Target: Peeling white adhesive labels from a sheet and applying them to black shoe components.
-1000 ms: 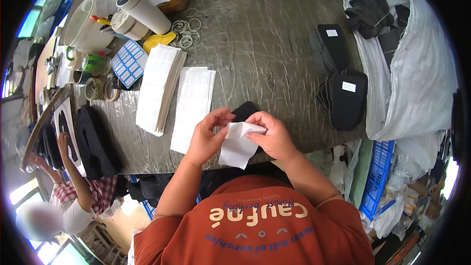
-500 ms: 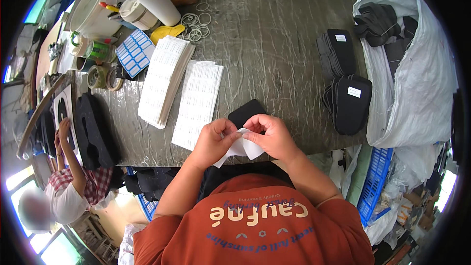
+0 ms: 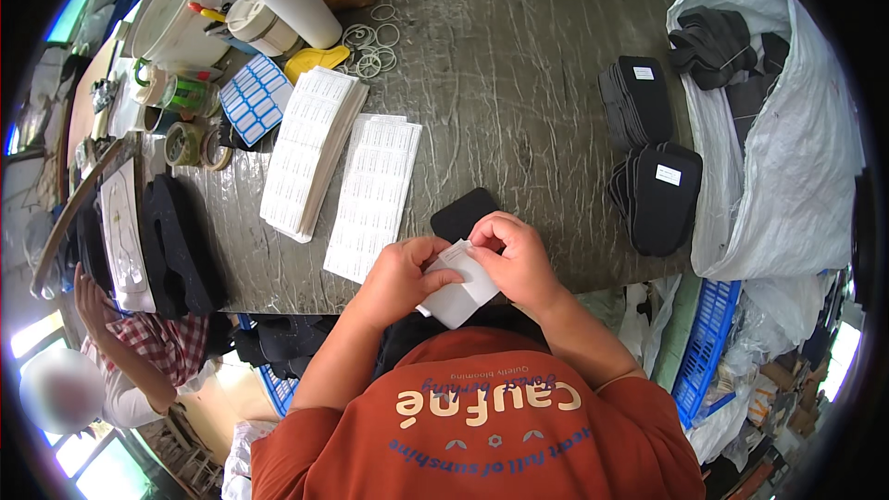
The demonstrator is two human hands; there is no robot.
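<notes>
My left hand [image 3: 405, 280] and my right hand [image 3: 519, 264] pinch a small white sheet of paper [image 3: 460, 304] between them, near the table's front edge. The left thumb lies over the sheet, while the right fingers grip its upper corner. Faint print shows along its top strip. Just beyond my hands a black, round-ended pad [image 3: 460, 211] lies on the table, its near end covered by my fingers. To the left rest a printed label sheet stack [image 3: 375, 194] and a thicker stack of such sheets [image 3: 310, 153].
Stacks of black insole-shaped pads, a near one [image 3: 659, 208] and a far one [image 3: 639, 97], each carry a white label. A white woven sack [image 3: 769, 194] holds more. Tape rolls [image 3: 183, 145], rubber bands [image 3: 370, 51] and a tumbler [image 3: 294, 0] crowd the left. A co-worker [image 3: 139, 361] is at far left.
The white sheet has turned and flattened, showing more of its face. My right hand has shifted slightly. At far left, the co-worker's hands have drawn back from the white board.
</notes>
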